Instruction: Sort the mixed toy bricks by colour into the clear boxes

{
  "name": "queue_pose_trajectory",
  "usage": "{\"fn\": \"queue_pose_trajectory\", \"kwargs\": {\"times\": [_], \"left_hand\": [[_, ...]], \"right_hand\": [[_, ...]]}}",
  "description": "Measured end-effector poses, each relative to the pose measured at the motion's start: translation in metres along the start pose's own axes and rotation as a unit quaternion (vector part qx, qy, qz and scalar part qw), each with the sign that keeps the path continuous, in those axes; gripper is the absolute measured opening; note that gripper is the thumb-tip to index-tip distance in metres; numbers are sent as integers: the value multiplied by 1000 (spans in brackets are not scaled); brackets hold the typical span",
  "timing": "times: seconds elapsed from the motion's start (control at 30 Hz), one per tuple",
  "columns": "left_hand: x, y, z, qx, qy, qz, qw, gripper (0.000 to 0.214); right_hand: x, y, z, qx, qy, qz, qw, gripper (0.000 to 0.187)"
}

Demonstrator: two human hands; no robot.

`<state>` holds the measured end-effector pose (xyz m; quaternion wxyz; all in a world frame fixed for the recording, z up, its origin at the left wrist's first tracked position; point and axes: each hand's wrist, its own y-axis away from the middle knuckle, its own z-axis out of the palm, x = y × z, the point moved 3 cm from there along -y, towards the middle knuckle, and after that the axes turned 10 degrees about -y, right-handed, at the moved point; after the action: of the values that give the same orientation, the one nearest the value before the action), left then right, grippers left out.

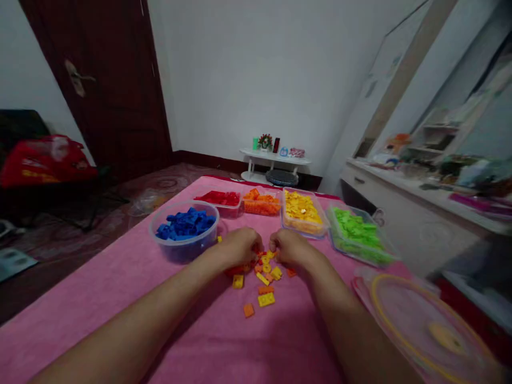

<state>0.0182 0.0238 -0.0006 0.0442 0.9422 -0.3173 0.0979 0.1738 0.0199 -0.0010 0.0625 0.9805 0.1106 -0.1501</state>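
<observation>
Both hands reach into a loose pile of yellow, orange and red toy bricks (266, 267) on the pink cloth (192, 320). My left hand (243, 246) is at the pile's left side with its fingers curled; what they hold, if anything, is hidden. Across a narrow gap, my right hand (291, 246) is curled too, fingertips down at the pile's right edge, their contents out of sight. Nearer to me lie a yellow brick (266, 300) and an orange brick (248, 310). Another yellow brick (238, 281) sits below my left wrist.
Behind the hands stand a round tub of blue bricks (186, 224) and boxes of red bricks (220, 198), orange bricks (261, 202), yellow bricks (302, 207) and green bricks (358, 229). Clear lids (424, 320) lie at the right edge. A white shelf (276, 156) is farther back.
</observation>
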Motion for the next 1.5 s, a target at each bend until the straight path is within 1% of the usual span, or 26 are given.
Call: {"fn": "queue_pose_trajectory", "kwargs": {"times": [0.07,0.13,0.17,0.23,0.27,0.3,0.37,0.43,0.6,0.7,0.8,0.9,1.03,1.1,1.17,1.2,1.23,1.27,1.3,1.37,1.43,1.5], "left_hand": [[-4,0,-3,-9,15,-12,1000,28],[-8,0,-4,-4,25,-21,999,27],[-10,-1,-4,2,29,-23,999,26],[-11,-3,-3,32,28,-26,999,25],[-11,-4,-3,51,25,-23,998,26],[-11,-5,-1,67,21,-17,997,28],[-9,-6,2,80,10,-6,997,30],[-6,-6,6,71,-8,5,997,28],[-1,-3,7,41,-51,-3,998,23],[6,1,4,49,-52,-3,997,28],[11,3,5,51,-58,-19,997,29],[12,0,11,53,-67,-33,996,28],[9,-4,16,71,-61,-31,995,28],[9,-4,17,74,-56,-25,995,28],[9,-4,17,76,-50,-11,996,29],[9,-4,17,77,-47,-2,996,29],[9,-4,17,80,-43,8,996,29],[9,-4,17,84,-38,15,996,29],[8,-4,17,88,-30,19,995,28],[5,-6,17,86,5,18,996,24],[-1,-10,16,65,78,4,995,22],[-10,-13,12,53,163,-16,985,23]], "right_hand": [[2,0,-3,5,-1,11,1000,14],[3,-1,-7,30,-1,19,999,13],[4,-2,-9,54,-3,23,998,16],[6,-3,-12,108,-2,30,994,24],[7,-4,-12,127,0,31,991,29],[7,-4,-10,132,6,27,991,32],[7,-7,-2,113,18,13,993,33],[6,-9,5,90,26,0,996,31],[7,-11,11,87,20,3,996,27],[8,-12,9,84,12,8,996,23],[9,-11,3,85,2,14,996,20],[10,-9,-5,97,-9,26,995,21],[11,-7,-12,116,-34,28,992,22],[12,-8,-12,119,-68,16,990,20],[14,-10,-12,130,-141,-4,981,18],[14,-12,-12,139,-196,-15,971,17],[14,-13,-12,151,-261,-25,953,17],[14,-14,-12,163,-334,-31,928,17],[14,-15,-13,174,-410,-32,895,19],[14,-15,-14,180,-557,-18,811,26],[13,-15,-13,170,-685,9,708,28],[12,-14,-12,152,-783,45,602,23]]}}
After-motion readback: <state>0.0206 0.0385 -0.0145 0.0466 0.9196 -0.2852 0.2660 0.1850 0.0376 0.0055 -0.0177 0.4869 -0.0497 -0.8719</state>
